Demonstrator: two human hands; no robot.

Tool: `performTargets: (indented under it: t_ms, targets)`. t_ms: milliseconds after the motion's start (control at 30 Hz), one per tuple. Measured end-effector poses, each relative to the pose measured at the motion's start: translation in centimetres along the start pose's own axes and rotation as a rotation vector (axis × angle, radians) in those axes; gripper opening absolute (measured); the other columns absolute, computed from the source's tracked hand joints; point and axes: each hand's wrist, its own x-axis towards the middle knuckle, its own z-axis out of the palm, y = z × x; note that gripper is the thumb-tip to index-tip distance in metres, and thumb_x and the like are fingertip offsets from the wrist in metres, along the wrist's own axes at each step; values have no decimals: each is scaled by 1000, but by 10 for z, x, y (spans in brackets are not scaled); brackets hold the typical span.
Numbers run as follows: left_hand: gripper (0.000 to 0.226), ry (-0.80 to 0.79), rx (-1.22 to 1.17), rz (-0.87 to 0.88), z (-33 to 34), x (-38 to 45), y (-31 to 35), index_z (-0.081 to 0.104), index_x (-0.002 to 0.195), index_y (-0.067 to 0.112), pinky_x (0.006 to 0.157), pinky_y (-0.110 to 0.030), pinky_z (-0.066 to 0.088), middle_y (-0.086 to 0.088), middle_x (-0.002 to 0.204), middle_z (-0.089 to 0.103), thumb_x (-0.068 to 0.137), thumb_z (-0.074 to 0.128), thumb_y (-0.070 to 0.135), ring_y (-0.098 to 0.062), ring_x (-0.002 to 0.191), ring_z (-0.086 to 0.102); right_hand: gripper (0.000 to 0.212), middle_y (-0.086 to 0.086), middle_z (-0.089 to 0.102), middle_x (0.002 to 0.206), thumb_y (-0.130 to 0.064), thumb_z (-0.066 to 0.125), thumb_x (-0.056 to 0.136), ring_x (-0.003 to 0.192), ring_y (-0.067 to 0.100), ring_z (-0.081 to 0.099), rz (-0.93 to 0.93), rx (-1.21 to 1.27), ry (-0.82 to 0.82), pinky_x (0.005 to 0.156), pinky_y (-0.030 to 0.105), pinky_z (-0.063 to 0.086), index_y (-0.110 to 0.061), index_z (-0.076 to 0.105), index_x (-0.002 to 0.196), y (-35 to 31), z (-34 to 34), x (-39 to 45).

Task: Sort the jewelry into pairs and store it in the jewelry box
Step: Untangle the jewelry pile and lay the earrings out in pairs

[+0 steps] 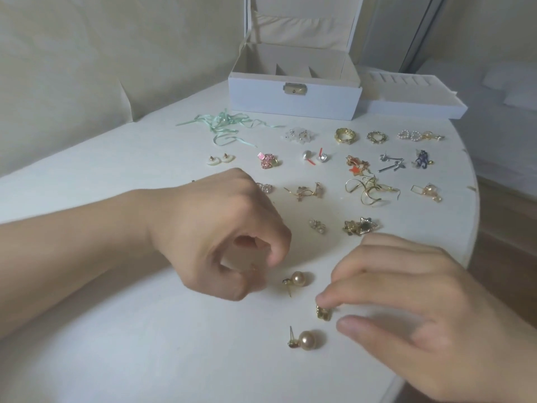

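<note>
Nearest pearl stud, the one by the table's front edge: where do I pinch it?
Pinch the pearl stud across its round pearl from above. It lies on its side with the thin post pointing up and left; that post looks too slim to grip well. The right hand, already pinching a small gold piece, is closest.

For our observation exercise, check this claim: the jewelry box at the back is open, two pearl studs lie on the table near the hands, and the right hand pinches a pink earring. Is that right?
One detail is wrong. The head view shows the right hand pinching a small gold earring, not a pink one. The box is open, and two pearl studs lie on the table.
</note>
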Motion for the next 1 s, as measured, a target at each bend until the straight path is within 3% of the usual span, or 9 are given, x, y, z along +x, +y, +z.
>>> performTargets:
  t_ms: [100, 267, 400, 500, 600, 667, 833, 1000]
  targets:
    - [9, -37, 35, 37, -3, 3, 3, 61, 78, 19, 49, -18, 31, 6, 58, 43, 76, 60, 10, -6, 55, 35, 18, -17, 60, 91, -29, 76, 79, 80, 5, 52, -9, -34, -68, 63, 30, 47, -29, 73, 96, 3, 7, -1]
    - [5, -79, 18, 3, 0, -2, 0, 67, 75, 13, 48, -19, 35, 9, 60, 48, 80, 66, 12, -4, 53, 38, 9, -20, 60, 89, -32, 73, 83, 80, 4, 55, 10, -43, -43, 63, 30, 49, -28, 72, 91, 7, 15, 0]
    - [12, -42, -100, -220, 7, -7, -7, 72, 78, 23, 53, -21, 47, 9, 62, 60, 79, 79, 14, -8, 52, 53, 9, -14, 63, 90, -22, 65, 88, 82, 9, 59, 38, -15, 8, 66, 30, 49, -23, 73, 92, 11, 16, -1]
    - [5, -40, -216, -171, 1, -2, -1, 72, 81, 13, 54, -18, 45, 7, 64, 63, 84, 76, 12, -8, 51, 57, 9, -12, 67, 94, -19, 66, 89, 85, 13, 64, 143, 197, 108, 71, 25, 50, -23, 73, 90, 8, 18, -2]
    - [5, 35, -444, -301, -9, 1, -2, 71, 86, 10, 54, -26, 53, -2, 70, 70, 86, 71, 5, -17, 57, 68, 9, -4, 71, 84, -33, 67, 86, 73, 18, 64, 366, 510, 259, 66, 27, 51, -30, 74, 82, 1, 17, 3]
    - [10, 24, -481, -348, -10, 2, -7, 70, 90, 7, 56, -27, 55, -6, 73, 71, 89, 65, -1, -20, 61, 71, 8, 1, 71, 74, -27, 67, 74, 61, 12, 58, 488, 653, 309, 60, 18, 47, -26, 74, 77, 0, 16, 7]
    - [12, 25, -517, -417, -15, 2, -10, 72, 92, 21, 57, -41, 57, -12, 76, 71, 82, 71, 28, -35, 65, 71, 16, 18, 69, 69, -23, 71, 62, 48, 14, 52, 611, 850, 331, 43, 18, 38, -21, 75, 77, -7, 9, 17]
    - [17, 20, -500, -412, -20, 1, -10, 72, 92, 24, 56, -44, 57, -13, 75, 70, 79, 70, 34, -37, 63, 69, 17, 19, 70, 69, -25, 69, 65, 47, 26, 48, 611, 849, 309, 43, 21, 39, -21, 74, 81, -9, 12, 23]
